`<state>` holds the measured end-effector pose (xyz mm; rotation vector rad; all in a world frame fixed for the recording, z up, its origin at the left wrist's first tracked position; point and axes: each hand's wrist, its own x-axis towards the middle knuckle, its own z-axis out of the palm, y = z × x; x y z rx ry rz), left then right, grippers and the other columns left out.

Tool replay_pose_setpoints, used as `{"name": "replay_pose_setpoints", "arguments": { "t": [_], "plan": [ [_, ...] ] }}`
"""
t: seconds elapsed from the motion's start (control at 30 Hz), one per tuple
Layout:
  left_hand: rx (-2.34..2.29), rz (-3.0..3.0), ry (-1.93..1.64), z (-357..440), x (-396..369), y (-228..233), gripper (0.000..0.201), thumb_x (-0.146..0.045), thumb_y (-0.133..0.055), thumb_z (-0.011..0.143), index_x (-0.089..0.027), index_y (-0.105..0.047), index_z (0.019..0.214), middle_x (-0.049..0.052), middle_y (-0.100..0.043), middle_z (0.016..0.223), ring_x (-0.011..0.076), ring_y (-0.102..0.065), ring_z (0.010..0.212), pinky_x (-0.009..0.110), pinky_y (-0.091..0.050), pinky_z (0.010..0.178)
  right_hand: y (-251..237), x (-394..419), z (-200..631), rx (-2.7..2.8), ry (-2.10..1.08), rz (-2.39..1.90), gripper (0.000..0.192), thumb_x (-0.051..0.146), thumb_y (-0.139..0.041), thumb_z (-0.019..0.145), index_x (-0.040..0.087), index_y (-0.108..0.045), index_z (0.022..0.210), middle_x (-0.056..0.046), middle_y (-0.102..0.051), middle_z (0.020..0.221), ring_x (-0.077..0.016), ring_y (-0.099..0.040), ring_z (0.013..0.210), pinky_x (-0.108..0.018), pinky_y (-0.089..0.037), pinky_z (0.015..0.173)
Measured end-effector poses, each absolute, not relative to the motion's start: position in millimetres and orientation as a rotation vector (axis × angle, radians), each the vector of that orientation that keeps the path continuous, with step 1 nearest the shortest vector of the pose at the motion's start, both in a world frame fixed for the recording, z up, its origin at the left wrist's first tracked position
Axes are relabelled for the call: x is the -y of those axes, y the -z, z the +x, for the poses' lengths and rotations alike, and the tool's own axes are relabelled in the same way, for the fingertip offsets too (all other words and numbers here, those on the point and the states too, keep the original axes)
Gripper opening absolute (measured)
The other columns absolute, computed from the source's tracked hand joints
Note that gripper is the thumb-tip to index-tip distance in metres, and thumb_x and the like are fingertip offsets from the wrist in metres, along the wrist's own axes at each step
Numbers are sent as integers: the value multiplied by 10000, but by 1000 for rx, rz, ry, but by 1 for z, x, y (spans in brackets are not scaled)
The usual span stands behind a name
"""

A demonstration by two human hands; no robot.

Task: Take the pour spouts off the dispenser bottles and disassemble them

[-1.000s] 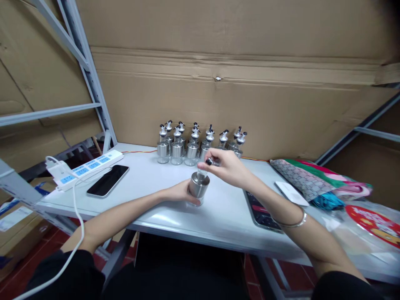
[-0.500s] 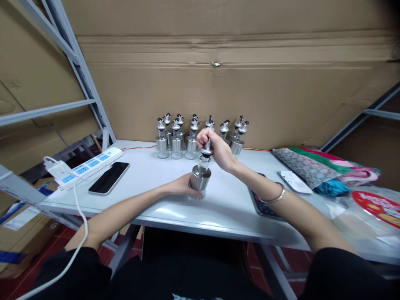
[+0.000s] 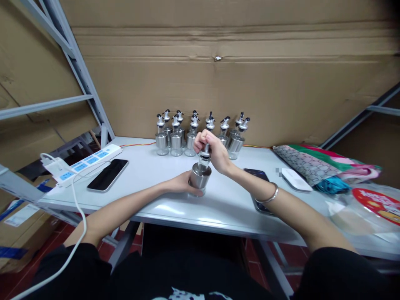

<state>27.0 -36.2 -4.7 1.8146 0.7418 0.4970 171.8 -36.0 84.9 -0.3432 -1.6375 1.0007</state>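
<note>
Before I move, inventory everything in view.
Held bottle: one, clear-silver, centre
Pourer top: one, silver-black, at bottle neck
Other bottles: about eleven, clear-silver, table back
Table: one, grey, centre
Phones: two, dark, both sides
Power strip: one, white-blue, left
Plug, cable: one each, white, left
Flat device: one, white, right
Bundle: one, multicoloured, right
Package: one, clear-red, far right
Wire: count unclear, red-yellow, table back
Cardboard: several, brown, behind, left
Frames: two, grey, both sides
Bracelet: one, silver, right wrist
Sleeves: two, black, below
Left grip: one, on held bottle
Right grip: one, on pourer top
</note>
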Motion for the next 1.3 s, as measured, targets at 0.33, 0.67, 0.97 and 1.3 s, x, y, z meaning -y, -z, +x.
{"name": "replay_pose_setpoints", "arguments": {
  "t": [0.33, 0.67, 0.97, 1.3],
  "plan": [
    [-705, 1826, -502, 28, 37, 2, 467, -330, -795, 581, -147, -515, 906, -23, -513, 761, 125, -470, 727, 262, -381, 690, -72, 41, 167, 1579, -895, -332, 320, 444, -427, 851, 226, -332, 637, 35, -347, 600, -128, -384, 550, -281, -299, 545],
    [-722, 1919, -751, 32, 36, 22, 741, -361, -707, 710, -193, -363, 1345, 123, -431, 1381, 292, -389, 1305, 433, -349, 1072, -63, 27, 197, 1796, -555, -583, 237, 398, -409, 911, 238, -323, 759, 26, -404, 711, -129, -409, 619, -278, -356, 600],
    [-967, 1983, -872, 28, 28, 28, 636, -254, -550, 786, -184, -316, 1374, 127, -301, 1447, 257, -334, 1361, 439, -280, 1152, -43, -13, 263, 1804, 162, -1129, 390, 314, -494, 843, 221, -363, 1198, -120, -451, 1097, -227, -527, 868, -404, -459, 791],
    [-996, 2221, -718, 27, 27, 30, 550, -199, -507, 785, -144, -383, 1318, 154, -277, 1459, 275, -205, 1422, 473, -182, 1195, -44, -82, 286, 1965, 116, -1175, 458, 348, -448, 857, 222, -293, 1270, -161, -446, 1207, -258, -508, 1091, -481, -403, 980]
  ]
}}
